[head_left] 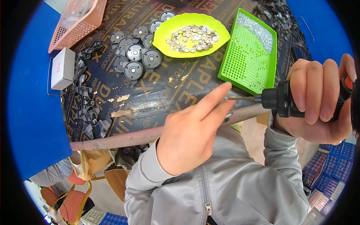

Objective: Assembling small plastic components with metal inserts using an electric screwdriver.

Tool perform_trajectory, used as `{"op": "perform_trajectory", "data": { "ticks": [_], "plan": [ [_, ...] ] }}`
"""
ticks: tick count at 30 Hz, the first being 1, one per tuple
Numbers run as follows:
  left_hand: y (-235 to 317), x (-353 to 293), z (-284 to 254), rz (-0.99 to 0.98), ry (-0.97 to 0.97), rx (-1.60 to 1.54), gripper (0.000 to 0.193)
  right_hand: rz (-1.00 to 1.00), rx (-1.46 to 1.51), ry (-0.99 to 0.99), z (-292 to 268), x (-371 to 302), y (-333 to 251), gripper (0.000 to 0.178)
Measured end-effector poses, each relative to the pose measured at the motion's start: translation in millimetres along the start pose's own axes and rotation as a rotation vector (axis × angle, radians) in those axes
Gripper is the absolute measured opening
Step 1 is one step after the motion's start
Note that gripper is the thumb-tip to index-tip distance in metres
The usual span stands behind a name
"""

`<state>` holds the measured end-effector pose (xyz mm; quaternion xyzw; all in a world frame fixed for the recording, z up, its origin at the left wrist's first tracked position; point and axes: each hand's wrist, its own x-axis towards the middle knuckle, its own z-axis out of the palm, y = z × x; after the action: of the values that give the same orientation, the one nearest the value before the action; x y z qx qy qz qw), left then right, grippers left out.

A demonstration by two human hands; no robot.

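My right hand (313,93) is wrapped round a black electric screwdriver (275,98) held level at the right, its thin bit (243,98) pointing left. My left hand (191,137) is in front of the table edge. Two of its fingers reach toward the bit's tip, one on each side of it, and a small silvery speck shows there. Below these fingers a small dark, shiny bit of something peeks out; the rest is hidden by the hand. Behind the bit lies a bright green tray (222,71) with many small holes and a heap of small silvery screws (258,32) in its far corner.
A yellow-green bowl (161,41) holds small round metal parts (193,37). Left of it sit stacked dark round housings (134,52). Black plastic pieces (85,97) line the left, beside a white box (63,69) and a pink basket (80,28). More black pieces (279,20) lie far right.
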<state>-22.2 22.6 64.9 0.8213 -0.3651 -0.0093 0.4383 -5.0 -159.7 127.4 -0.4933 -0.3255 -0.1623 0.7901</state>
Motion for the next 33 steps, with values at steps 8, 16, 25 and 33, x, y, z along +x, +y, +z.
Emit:
{"op": "perform_trajectory", "data": {
  "ticks": [8, 16, 25, 33],
  "plan": [
    [7.9, 1.9, -4.1, -0.048, -0.017, -0.007, 0.044, 0.031, 0.002, -0.049, -3.2, -0.5, -4.0, 0.026],
    [7.6, 3.6, -3.0, -0.055, -0.03, 0.034, 0.042, 0.029, 0.039, -0.019, -2.2, -2.2, -0.6, 0.025],
    [5.2, 1.9, -0.6, -0.01, 0.023, 0.071, 0.039, 0.027, 0.058, 0.029, -1.4, -4.2, 0.2, 0.023],
    [-47.9, -0.8, 15.2, -0.59, 0.263, -1.213, 0.03, 0.056, -0.142, -0.015, 8.0, 3.8, 17.0, 0.056]
  ]
}}
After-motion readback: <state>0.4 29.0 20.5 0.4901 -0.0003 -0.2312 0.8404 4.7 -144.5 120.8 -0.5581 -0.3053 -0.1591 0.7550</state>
